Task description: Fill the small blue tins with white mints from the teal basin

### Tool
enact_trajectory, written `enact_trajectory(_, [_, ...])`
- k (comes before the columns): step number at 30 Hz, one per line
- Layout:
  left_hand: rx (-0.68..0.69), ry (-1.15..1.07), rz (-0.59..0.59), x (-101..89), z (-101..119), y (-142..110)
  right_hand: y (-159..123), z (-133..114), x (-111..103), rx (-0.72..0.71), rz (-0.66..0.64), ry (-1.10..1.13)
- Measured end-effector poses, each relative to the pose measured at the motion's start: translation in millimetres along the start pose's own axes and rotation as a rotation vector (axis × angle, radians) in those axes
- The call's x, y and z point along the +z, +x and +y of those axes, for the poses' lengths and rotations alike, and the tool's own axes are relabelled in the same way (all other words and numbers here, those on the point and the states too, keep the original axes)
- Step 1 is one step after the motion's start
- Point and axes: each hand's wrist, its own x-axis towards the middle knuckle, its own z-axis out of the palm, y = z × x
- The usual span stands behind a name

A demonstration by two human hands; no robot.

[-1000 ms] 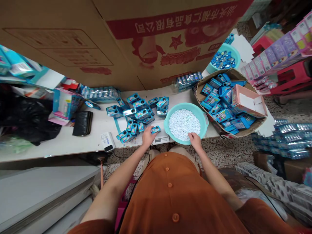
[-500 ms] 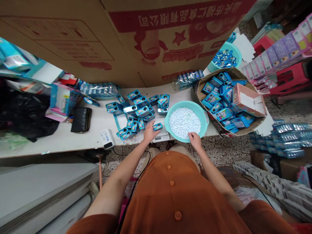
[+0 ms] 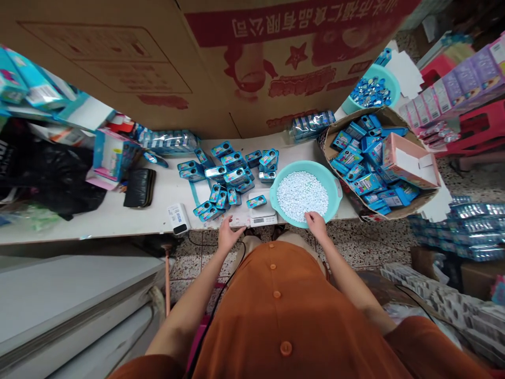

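A small blue tin (image 3: 256, 201) rests on the white scale (image 3: 268, 220) at the table's front edge. My left hand (image 3: 229, 235) is just left of the scale, thumb and fingers spread, holding nothing. Right of the scale stands a turquoise basin (image 3: 334, 196) filled with small white pellets (image 3: 302, 195), perhaps mints. My right hand (image 3: 316, 226) reaches over the basin's near rim with its fingertips pinched at the pellets; what is between them is too small to make out. Several more blue tins (image 3: 235, 176) are grouped behind and left of the scale.
A cardboard box (image 3: 365, 215) of blue packets stands right of the basin. Behind the table rises a large printed carton (image 3: 158, 68). Farther left are a white device (image 3: 178, 218), a black wallet (image 3: 139, 188) and a black plastic bag (image 3: 59, 173). Another basin (image 3: 394, 84) holds blue pieces.
My left hand has let go of the blue tin, leaving it on the scale, and has drawn back left and toward me. My right hand stays at the basin's near rim.
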Motion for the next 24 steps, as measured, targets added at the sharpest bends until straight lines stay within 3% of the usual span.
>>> enact_trajectory(6, [-0.07, -0.016, -0.035, 8.8, -10, -19, 0, -3, 2, -0.031, -0.013, -0.003])
enact_trajectory(13, [-0.027, -0.023, -0.033, 8.6, 4, -18, -4, 1, 2, -0.034, -0.024, -0.007])
enact_trajectory(20, [0.251, 0.009, 0.072, 9.5, 53, 26, -8, 2, 1, -0.053, 0.007, -0.01])
enact_trajectory(24, [0.33, 0.074, 0.019, 18.2, 74, 59, -11, 3, -1, -0.085, 0.014, -0.032])
